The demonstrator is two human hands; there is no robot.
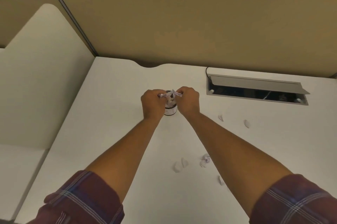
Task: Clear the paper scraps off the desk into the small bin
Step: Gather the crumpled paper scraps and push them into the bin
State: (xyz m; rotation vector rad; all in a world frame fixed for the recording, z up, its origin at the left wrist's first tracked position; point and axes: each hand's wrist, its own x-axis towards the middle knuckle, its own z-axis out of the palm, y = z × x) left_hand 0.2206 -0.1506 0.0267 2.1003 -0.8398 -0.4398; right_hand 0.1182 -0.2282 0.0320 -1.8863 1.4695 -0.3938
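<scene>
Fingers of my left hand [152, 102] and right hand [187, 99] pinch one paper scrap [170, 94]; I should let go right above the small bin [170, 109] under it.

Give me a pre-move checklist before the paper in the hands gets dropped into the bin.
1. Paper scrap held by both the left hand and right hand: ok.
2. Scrap positioned above the small bin: ok.
3. Bin upright on the desk: ok.
4. Room left in the bin: cannot tell; paper already shows at its mouth, and the hands hide much of it.
5. Desk cleared: not ok; loose scraps remain, a crumpled one near the right forearm, a pair between the arms, and two further right.
</scene>
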